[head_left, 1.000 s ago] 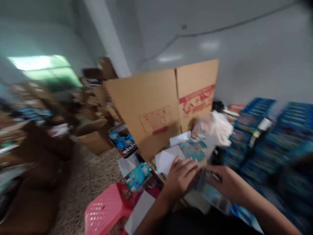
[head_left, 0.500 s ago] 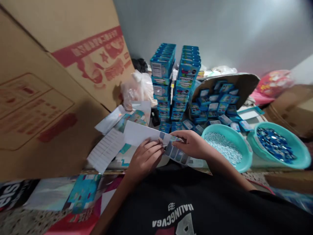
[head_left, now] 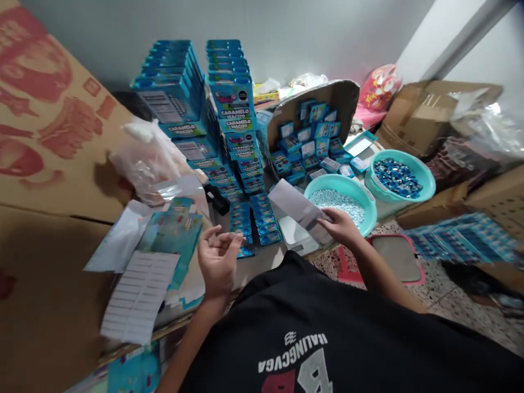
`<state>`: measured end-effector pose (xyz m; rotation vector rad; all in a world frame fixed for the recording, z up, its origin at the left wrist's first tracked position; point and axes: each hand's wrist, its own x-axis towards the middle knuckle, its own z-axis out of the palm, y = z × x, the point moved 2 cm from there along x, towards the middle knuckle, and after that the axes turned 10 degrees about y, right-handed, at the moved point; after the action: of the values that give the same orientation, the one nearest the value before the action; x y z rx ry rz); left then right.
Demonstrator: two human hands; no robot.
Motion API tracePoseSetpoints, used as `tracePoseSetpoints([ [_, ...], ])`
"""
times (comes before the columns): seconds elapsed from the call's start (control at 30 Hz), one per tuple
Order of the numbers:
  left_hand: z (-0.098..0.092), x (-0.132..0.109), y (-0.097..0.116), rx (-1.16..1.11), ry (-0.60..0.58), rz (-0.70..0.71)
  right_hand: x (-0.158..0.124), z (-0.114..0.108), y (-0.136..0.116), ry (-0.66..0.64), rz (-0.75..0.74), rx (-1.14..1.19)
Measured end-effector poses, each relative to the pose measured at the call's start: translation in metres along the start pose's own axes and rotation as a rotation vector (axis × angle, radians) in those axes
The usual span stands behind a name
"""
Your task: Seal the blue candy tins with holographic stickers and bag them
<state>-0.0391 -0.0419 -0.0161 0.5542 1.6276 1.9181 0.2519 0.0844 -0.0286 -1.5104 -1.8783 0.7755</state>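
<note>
My right hand (head_left: 340, 225) grips a pale label sheet (head_left: 295, 206) by its near end, between thumb and fingers. The sheet stretches away to the left, above a small white scale (head_left: 295, 236) and beside a turquoise basin of small pale pieces (head_left: 338, 203). My left hand (head_left: 219, 256) is raised palm up, with thumb and forefinger pinched together and the other fingers curled. Whatever sits in that pinch is too small to make out. Just beyond it, small blue boxes (head_left: 267, 224) lie in two rows on the table.
Tall stacks of blue boxes (head_left: 237, 103) stand behind. More boxes lie loose in an open carton (head_left: 344, 98). A second turquoise basin (head_left: 429, 188) holds blue wrapped pieces. Printed papers (head_left: 141, 289) cover the left side, beside a large cardboard box (head_left: 45, 262).
My hands have parted: the right has carried the label sheet rightward, while the left has come off the sheet and turned palm up. The view has swung to the right.
</note>
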Motion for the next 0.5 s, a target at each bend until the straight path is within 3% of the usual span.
tracePoseSetpoints([
  [0.13, 0.004, 0.008, -0.035, -0.007, 0.002, -0.353, -0.007, -0.008, 0.068, 0.17, 0.234, -0.098],
  [0.23, 0.007, 0.011, -0.047, -0.004, 0.033, -0.489, -0.003, -0.007, 0.082, 0.299, 0.301, -0.234],
  [0.37, 0.002, 0.016, -0.054, -0.017, 0.11, -0.556, 0.003, 0.007, 0.049, 0.441, 0.197, -0.342],
  [0.43, -0.003, 0.018, -0.057, -0.027, 0.12, -0.593, 0.0, 0.027, 0.016, 0.389, 0.015, -0.28],
  [0.5, -0.009, 0.018, -0.06, -0.022, 0.115, -0.612, -0.008, 0.055, -0.019, 0.229, -0.193, -0.115],
])
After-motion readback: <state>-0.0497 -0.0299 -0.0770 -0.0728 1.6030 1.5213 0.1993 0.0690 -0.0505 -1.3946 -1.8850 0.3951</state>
